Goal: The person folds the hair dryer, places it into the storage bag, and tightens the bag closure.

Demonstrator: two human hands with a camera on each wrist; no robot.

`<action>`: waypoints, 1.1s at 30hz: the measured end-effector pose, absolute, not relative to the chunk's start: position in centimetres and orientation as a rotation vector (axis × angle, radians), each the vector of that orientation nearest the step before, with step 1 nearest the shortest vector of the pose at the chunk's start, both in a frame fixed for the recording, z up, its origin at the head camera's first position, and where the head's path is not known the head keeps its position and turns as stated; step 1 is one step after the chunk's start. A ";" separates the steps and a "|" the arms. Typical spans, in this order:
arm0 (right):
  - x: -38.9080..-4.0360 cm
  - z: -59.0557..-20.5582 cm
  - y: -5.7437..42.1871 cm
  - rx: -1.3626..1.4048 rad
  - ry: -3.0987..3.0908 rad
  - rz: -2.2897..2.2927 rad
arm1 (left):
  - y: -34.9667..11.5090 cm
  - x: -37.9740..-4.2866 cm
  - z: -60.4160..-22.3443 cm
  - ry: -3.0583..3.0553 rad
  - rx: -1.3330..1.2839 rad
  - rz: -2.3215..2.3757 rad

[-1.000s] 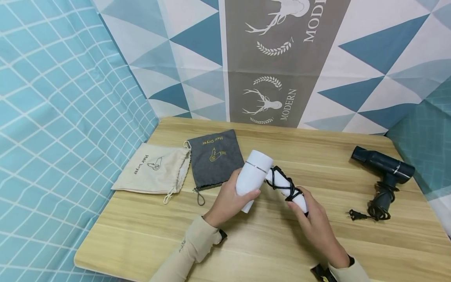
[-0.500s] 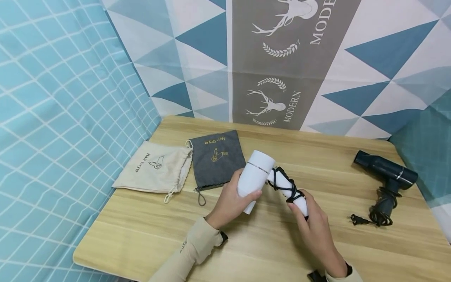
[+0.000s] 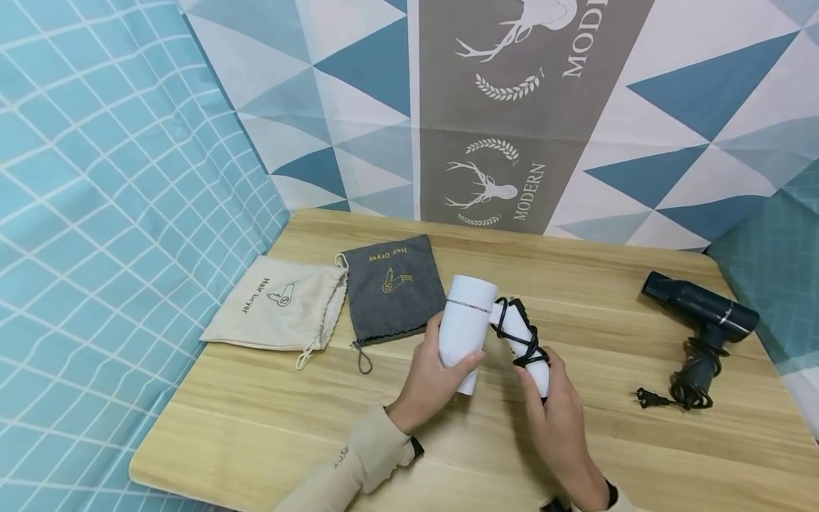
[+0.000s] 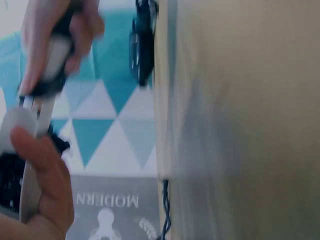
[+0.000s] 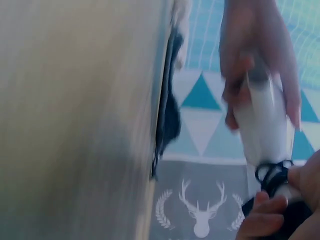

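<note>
A white hair dryer (image 3: 466, 327) is held above the table between both hands. My left hand (image 3: 430, 380) grips its barrel, thumb across the near side. Around the handle's lower end my right hand (image 3: 558, 419) curls its fingers. Black cord (image 3: 528, 347) is wound about that handle, with the plug near its top. In the left wrist view the left hand (image 4: 47, 185) and the dryer are partly cut off. The right wrist view shows the barrel (image 5: 262, 120) blurred, with the right hand (image 5: 280, 215) at the corded handle.
On the wooden table (image 3: 256, 427), a grey drawstring bag (image 3: 393, 288) marked "Hair Dryer" lies flat beyond the left hand. A cream drawstring bag (image 3: 275, 306) is beside it. At the right lies a black hair dryer (image 3: 704, 306) with its cord wrapped and plug out.
The white hair dryer has turned slightly, its barrel now more upright in the head view. The left hand has shifted a little right and the right hand a little left, both still gripping.
</note>
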State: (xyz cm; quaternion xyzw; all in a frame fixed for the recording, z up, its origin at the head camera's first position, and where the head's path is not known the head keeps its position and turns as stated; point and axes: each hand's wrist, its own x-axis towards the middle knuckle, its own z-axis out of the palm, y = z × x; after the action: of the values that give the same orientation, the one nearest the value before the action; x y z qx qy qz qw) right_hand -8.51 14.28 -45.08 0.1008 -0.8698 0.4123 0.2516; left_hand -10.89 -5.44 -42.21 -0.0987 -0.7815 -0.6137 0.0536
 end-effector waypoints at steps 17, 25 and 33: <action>-8.6 -46.4 16.2 0.418 -2.411 1.398 | -6.2 -10.6 -41.5 -1.914 -0.417 -2.805; -8.6 -45.9 15.9 0.442 -2.424 1.495 | -6.6 -11.4 -43.2 -1.775 -0.445 -3.007; -8.4 -46.1 15.0 0.499 -2.529 1.459 | -6.7 -11.5 -43.4 -1.845 -0.458 -2.855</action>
State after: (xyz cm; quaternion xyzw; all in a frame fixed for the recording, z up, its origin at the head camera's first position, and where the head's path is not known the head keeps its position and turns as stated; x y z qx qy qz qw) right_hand -8.40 15.03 -46.06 0.1676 -0.8504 0.4905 0.0896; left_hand -11.51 -6.70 -43.37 -0.1320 -0.5322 -0.8238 -0.1438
